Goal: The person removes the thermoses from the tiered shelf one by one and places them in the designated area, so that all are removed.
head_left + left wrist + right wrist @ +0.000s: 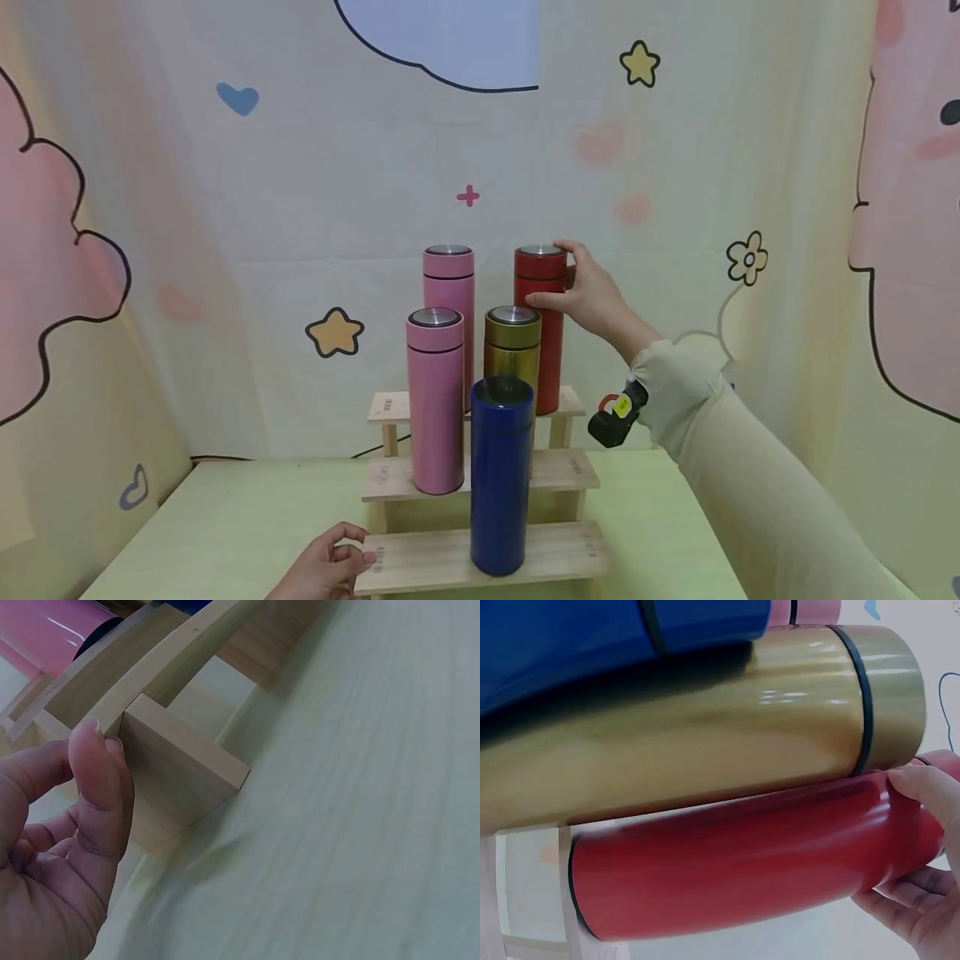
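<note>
A red thermos bottle (551,358) stands upright at the right of the stand's top step. My right hand (592,296) grips its upper part, thumb across the front and fingers round the far side; the right wrist view shows the same hold on the red bottle (742,855). My left hand (326,562) holds the left end of the wooden step stand's (427,558) lowest board, with thumb and fingers curled at its corner (131,712). A blue thermos bottle (500,483) stands on that board. Behind it, a gold thermos bottle (513,350) is partly hidden.
One pink thermos bottle (437,408) stands at the left of the middle step, another pink bottle (448,287) behind it on the top step. The stand rests on a pale green table (247,517) before a cartoon-printed curtain (375,183).
</note>
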### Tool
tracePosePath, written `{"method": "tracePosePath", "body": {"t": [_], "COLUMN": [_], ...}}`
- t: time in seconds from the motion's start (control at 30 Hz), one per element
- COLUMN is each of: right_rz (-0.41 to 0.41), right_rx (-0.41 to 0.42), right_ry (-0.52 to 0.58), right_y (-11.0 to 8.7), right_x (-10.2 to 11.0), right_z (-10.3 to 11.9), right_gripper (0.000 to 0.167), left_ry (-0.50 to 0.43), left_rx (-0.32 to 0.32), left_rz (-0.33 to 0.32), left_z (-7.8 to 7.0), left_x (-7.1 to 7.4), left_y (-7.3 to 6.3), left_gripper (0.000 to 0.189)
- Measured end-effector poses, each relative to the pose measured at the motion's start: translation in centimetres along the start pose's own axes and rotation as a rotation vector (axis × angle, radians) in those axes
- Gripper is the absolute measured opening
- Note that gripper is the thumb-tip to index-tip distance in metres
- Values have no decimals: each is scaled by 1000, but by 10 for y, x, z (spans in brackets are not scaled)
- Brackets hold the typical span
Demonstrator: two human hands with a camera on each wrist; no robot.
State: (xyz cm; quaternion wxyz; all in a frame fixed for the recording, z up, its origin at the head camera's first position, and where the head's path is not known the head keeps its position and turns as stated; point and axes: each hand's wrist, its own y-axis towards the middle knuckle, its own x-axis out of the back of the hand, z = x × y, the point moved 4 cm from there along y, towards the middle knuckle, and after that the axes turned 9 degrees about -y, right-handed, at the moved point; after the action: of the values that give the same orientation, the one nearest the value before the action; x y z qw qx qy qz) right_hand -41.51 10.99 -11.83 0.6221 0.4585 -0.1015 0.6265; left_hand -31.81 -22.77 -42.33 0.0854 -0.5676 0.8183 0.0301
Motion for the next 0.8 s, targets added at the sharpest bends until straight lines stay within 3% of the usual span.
{"method": "tracePosePath", "body": {"t": [0.33, 0.8], "right_rz": [-38, -68], "right_rx": [-6, -24], "right_ry": [-57, -49], "right_y": [-4, -17], "right_x": [19, 50], "right_z": [-3, -14], "right_gripper": [86, 86], "left_ry": [48, 71], "left_rx": [0, -4], "left_rz": [-14, -34], "left_z": [3, 4], "left_x": [4, 3], "left_y": [3, 4], "left_gripper": [27, 32]}}
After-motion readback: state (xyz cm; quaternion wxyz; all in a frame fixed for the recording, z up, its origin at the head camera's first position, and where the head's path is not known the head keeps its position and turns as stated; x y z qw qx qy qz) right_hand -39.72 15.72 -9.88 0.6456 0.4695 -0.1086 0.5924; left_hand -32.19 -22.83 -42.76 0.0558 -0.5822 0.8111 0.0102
